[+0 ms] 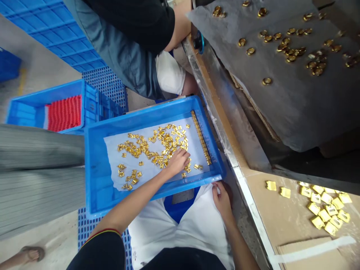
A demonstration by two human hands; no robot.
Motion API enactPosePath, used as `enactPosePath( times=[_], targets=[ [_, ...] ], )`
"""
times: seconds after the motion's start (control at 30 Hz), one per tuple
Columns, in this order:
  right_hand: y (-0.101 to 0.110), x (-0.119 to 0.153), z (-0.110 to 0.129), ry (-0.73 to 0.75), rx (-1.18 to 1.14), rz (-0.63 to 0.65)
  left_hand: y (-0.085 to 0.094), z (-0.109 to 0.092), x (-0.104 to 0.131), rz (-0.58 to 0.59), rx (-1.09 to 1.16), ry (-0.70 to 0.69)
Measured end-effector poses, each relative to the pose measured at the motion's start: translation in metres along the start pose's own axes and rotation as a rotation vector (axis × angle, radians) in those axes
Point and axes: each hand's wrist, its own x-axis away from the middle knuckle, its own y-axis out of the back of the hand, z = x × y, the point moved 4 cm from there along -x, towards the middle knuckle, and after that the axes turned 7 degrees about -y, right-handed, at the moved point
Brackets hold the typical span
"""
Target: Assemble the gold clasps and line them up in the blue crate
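A blue plastic tray [94,165] rests across my lap, lined with a white sheet [152,180]. Many small gold metal pieces [135,150] lie scattered on the sheet. Along the tray's right side runs a straight row of similar gold pieces [200,137]. My left hand [179,160] reaches down into the tray among the loose pieces. Its fingers are curled together, and what they pinch is hidden. My right hand [222,198] is just outside the tray's near right corner, by the rim. Those fingers are curled too; whether they grip anything is unclear.
At right is a workbench [230,138] with gold ring-like parts [291,52] on grey sheeting and flat gold pieces [327,208] on cardboard. A co-worker's arm [180,26] is at the top. Left are a blue crate with red items [64,112] and grey fabric [42,180].
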Motion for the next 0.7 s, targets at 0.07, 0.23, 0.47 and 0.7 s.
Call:
enactPosePath(
  times=[0.07, 0.23, 0.47, 0.7],
  targets=[
    [0.0, 0.001, 0.001, -0.011, -0.007, 0.008, -0.001, 0.006, 0.006, 0.005, -0.017, -0.029],
    [0.0, 0.0, 0.004, -0.009, 0.002, 0.016, -0.007, 0.006, 0.002, 0.009, -0.066, -0.067],
    [0.0, -0.002, 0.006, 0.021, 0.038, -0.003, -0.014, -0.008, -0.018, 0.024, -0.102, -0.12],
    [0.0, -0.002, 0.006, 0.062, 0.061, -0.038, -0.008, -0.022, -0.025, 0.005, -0.138, -0.105]
  ],
)
